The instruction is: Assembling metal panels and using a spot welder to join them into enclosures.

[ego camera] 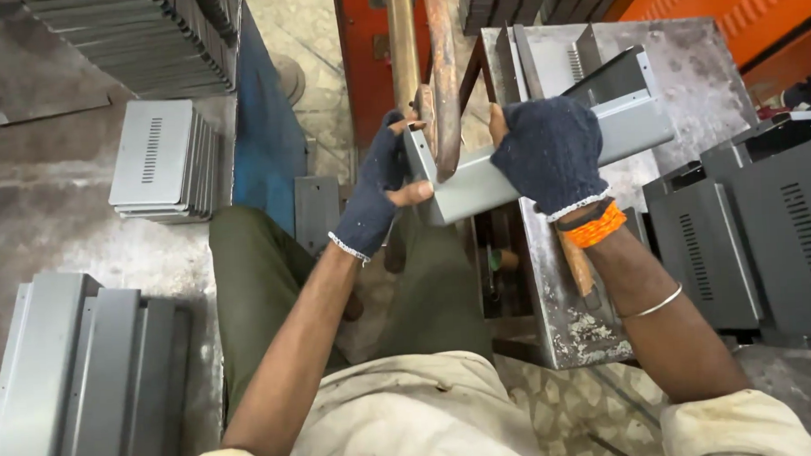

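Observation:
I hold a bent grey sheet-metal panel [633,122] in both hands, tilted up to the right. My left hand [381,188], in a dark fingerless glove, grips its near-left end. My right hand [548,153], gloved the same way, clasps the panel's middle from above. The panel's left end sits against two rusty vertical rods [440,71] of a machine. An orange thread band and a metal bangle circle my right wrist.
A worn metal worktable [690,70] stands behind the panel. Dark vented metal covers [770,230] are stacked at right. Grey vented panels [156,157] lean at left, more folded grey panels [75,379] lie at lower left. A blue stand [264,125] and orange machine body [733,4] are nearby.

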